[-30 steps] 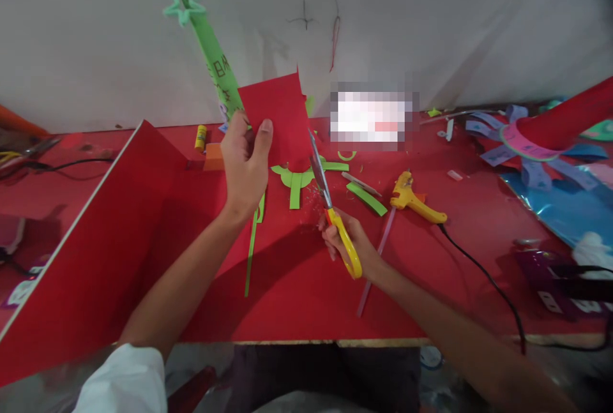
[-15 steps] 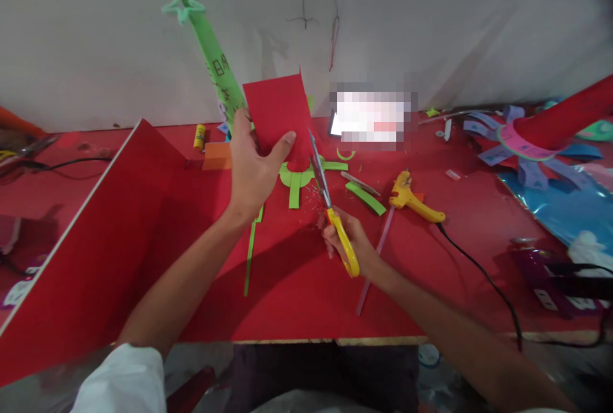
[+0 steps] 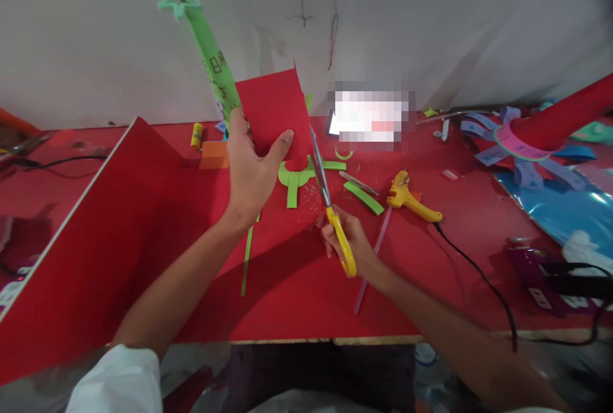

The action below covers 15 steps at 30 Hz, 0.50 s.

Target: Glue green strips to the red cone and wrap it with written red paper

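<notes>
Raised over the middle of the table, my left hand point(image 3: 253, 170) grips a red paper piece point(image 3: 274, 110) with the thumb in front and the fingers mostly behind it. My right hand point(image 3: 348, 237) is closed on the handles of yellow scissors point(image 3: 341, 240). Their blades point up and lie along the right edge of the red paper, nearly together. Below the paper, a green paper shape with strips point(image 3: 292, 191) lies on the table, partly hidden. A green paper strip point(image 3: 364, 198) is to the right of the scissors.
A yellow glue gun point(image 3: 409, 199) with a black cord lies on the red table point(image 3: 297, 298). A large red board point(image 3: 86, 240) leans at left. A green paper cone point(image 3: 211, 49) with a star stands behind my left hand. A glue stick point(image 3: 196, 136) is near the wall.
The red paper's top edge has tilted slightly up and left, and a small notch shows on its right edge. The whole view has shifted a little. Both hands keep their hold.
</notes>
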Each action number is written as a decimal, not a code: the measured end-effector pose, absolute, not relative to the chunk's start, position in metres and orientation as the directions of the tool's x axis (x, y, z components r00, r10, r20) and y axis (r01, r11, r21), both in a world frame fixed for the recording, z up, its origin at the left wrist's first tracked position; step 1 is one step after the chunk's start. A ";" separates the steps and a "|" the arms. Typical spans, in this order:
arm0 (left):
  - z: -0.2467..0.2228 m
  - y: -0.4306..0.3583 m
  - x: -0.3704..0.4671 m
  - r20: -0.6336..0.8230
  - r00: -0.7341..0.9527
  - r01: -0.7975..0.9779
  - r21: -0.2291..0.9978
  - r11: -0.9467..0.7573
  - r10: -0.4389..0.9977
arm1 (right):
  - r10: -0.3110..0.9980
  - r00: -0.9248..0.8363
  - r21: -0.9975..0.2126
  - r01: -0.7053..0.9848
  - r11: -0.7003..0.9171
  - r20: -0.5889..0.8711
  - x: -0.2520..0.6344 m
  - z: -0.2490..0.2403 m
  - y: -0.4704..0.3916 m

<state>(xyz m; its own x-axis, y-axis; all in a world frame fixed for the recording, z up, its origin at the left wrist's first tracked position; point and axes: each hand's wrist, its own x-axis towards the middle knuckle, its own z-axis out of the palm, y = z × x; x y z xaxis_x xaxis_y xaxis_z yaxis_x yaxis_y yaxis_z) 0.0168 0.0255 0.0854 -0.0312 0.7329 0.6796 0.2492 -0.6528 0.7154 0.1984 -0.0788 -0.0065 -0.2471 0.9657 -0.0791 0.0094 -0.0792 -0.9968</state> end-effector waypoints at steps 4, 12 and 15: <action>0.086 0.025 0.017 0.670 -0.031 0.243 0.725 -0.645 0.742 | 0.975 -0.214 -0.999 0.001 -0.054 -0.053 0.197 -0.004 -0.078; 0.089 0.021 0.019 0.649 -0.073 0.246 0.747 -0.618 0.757 | 0.980 -0.186 -0.998 0.016 -0.064 -0.066 0.196 -0.004 -0.078; 0.089 0.022 0.019 0.652 -0.071 0.251 0.744 -0.619 0.755 | 0.979 -0.192 -0.997 0.011 -0.070 -0.071 0.196 0.000 -0.078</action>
